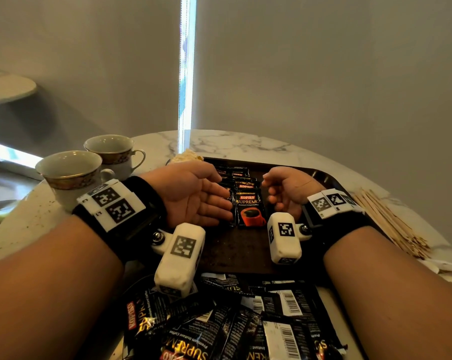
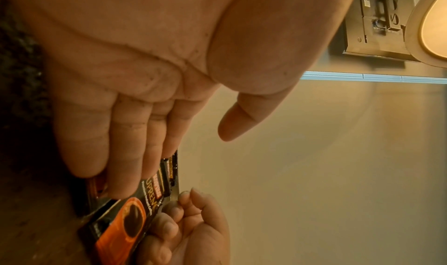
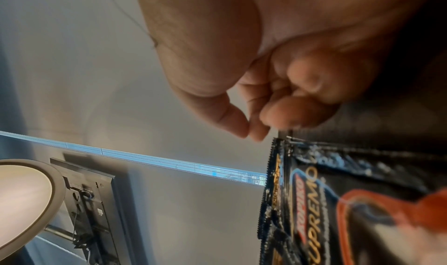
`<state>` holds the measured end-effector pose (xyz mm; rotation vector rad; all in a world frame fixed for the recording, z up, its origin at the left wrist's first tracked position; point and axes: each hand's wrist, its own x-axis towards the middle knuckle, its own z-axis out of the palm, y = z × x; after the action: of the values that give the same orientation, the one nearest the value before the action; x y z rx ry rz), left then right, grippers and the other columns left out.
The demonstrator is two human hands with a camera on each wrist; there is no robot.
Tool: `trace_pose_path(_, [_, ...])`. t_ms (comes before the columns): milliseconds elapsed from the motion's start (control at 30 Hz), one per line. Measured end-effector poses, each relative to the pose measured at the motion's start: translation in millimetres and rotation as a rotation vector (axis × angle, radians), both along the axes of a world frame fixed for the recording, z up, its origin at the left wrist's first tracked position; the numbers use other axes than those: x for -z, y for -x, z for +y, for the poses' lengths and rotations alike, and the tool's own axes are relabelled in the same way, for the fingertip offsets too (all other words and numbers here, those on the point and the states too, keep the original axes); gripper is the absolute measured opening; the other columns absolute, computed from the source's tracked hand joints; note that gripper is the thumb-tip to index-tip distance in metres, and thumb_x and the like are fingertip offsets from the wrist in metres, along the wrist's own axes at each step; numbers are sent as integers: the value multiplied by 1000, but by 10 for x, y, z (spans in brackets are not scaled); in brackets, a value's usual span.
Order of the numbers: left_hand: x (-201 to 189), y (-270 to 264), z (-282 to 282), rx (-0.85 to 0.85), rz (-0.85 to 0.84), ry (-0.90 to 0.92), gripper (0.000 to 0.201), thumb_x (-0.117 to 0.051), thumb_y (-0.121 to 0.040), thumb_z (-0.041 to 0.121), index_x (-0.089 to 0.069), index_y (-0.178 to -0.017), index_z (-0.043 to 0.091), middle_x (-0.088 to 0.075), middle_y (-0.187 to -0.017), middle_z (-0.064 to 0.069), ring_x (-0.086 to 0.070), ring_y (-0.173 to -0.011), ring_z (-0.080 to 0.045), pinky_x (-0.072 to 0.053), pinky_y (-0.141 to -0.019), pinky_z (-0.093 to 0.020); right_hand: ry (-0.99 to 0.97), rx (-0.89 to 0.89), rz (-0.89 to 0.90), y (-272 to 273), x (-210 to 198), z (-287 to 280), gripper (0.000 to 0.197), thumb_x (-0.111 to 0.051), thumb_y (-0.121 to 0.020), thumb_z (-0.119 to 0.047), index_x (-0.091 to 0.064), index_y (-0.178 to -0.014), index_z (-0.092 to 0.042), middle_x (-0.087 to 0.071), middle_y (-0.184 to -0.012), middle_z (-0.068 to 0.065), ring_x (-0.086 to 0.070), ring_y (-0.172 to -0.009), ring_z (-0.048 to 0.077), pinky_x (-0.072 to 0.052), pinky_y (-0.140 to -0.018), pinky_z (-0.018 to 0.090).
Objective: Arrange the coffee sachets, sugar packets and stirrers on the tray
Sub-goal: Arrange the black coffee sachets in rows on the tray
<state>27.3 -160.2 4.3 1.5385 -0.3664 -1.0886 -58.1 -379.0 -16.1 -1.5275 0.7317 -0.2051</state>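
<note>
Plain grey wall (image 1: 323, 74) at twelve o'clock, bright vertical light strip (image 1: 186, 68) splitting it, round white marble table (image 1: 245, 145) below, second pale round tabletop (image 1: 6, 87) stood at ten o'clock, dim warm light.

Both forearms bare, no sleeves. Each wrist has a black strap: left wrist strap (image 1: 141, 203), right wrist strap (image 1: 334, 224). White plates with black square fiducial markers sit on top of both. White rounded camera pods (image 1: 179, 258) hang toward 6 o'clock, marker-tagged, fixed by a silver screw (image 1: 158, 236).
</note>
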Motion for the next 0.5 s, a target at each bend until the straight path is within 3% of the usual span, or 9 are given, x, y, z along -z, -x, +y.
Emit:
trace_pose_path(67, [-9, -9, 12, -17, 6, 22, 35, -51, -88, 24, -63, -112, 2, -71, -100, -17, -71, -91, -32, -54, -85, -43, -48, 48, -33, -11, -1, -6, 23, -57, -94, -27, -57, -77, -11, -47, -64, 2, -47, -50, 14, -34, -39, 21])
trace_pose_path(133, [-28, -31, 31, -65, 8, 50, 29, -47, -93, 23, -64, -108, 5, -71, -94, -13, -71, -84, -28, -53, -82, -41, -93, 100, -70, -38, -12, -6, 27, -55, -96, -35, -58, -89, -9, -53, -77, 7, -57, -66, 20, -43, -47, 27])
trace_pose_path(233, [-68, -72, 74, -171, -4, 92, 22, -47, -94, 22, -62, -102, 10, -67, -82, -6, -67, -72, -21, -52, -70, -35, -154, 112, -112, -76, -48, -14, 46, -54, -99, -43, -54, -121, -4, -57, -111, 21, -61, -104, 36, -55, -76, 40])
trace_pose_path(333, [-116, -91, 118, -270, -11, 127, 16, -47, -94, 21, -60, -96, 12, -62, -79, -3, -62, -66, -16, -47, -63, -31, -209, 76, -141, -99, -86, -14, 63, -55, -96, -52, -46, -137, -4, -48, -135, 30, -50, -127, 45, -47, -104, 50])
trace_pose_path(433, [-155, -81, 130, -323, -29, 121, 14, -49, -95, 24, -58, -93, 13, -57, -78, -4, -54, -67, -17, -45, -67, -32, -244, 35, -161, -125, -112, 10, 77, -53, -93, -62, -41, -144, -5, -38, -147, 33, -38, -138, 48, -36, -113, 54])
trace_pose_path(500, [-171, -61, 126, -319, -36, 100, 17, -50, -95, 28, -57, -98, 13, -55, -87, -9, -54, -77, -21, -47, -76, -36, -267, 0, -175, -133, -130, 45, 84, -49, -92, -66, -35, -150, -6, -29, -152, 35, -27, -144, 48, -28, -116, 55])
